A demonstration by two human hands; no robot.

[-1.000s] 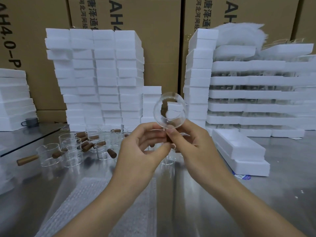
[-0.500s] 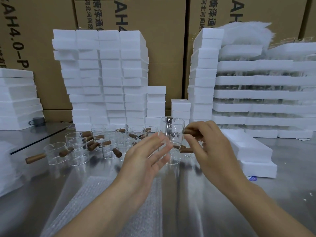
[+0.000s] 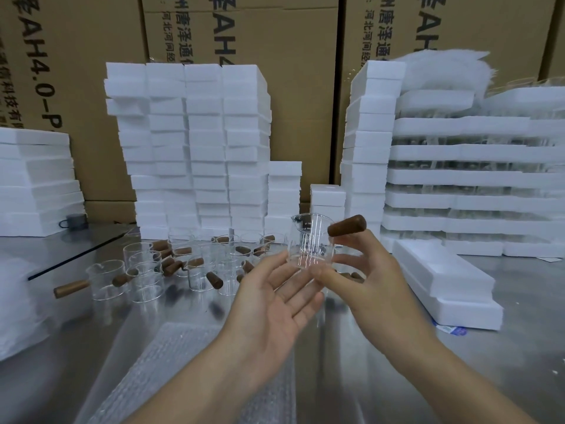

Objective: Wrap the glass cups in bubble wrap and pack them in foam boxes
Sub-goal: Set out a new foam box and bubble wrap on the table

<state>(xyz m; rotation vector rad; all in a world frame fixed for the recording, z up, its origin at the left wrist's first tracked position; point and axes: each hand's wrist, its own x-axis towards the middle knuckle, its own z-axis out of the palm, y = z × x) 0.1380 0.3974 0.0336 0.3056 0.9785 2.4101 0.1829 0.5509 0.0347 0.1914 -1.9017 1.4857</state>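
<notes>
We are in a packing warehouse: tall printed cartons (image 3: 76, 87) wall the back, foam boxes (image 3: 201, 148) rise in stacks, many identical cups (image 3: 143, 270) crowd a steel table (image 3: 519, 356), and bubble wrap (image 3: 171, 362) lies ready.

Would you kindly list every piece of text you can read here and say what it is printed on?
"AH4.0-P": left carton, printed sideways, cut off.
"唐泽通", "AH4": middle carton, sideways, cut off.
"唐泽通", "AH": right carton, sideways, cut off.
Smaller Chinese print on the cartons, and the blue-and-white packet: too small or blurred to read.
</notes>
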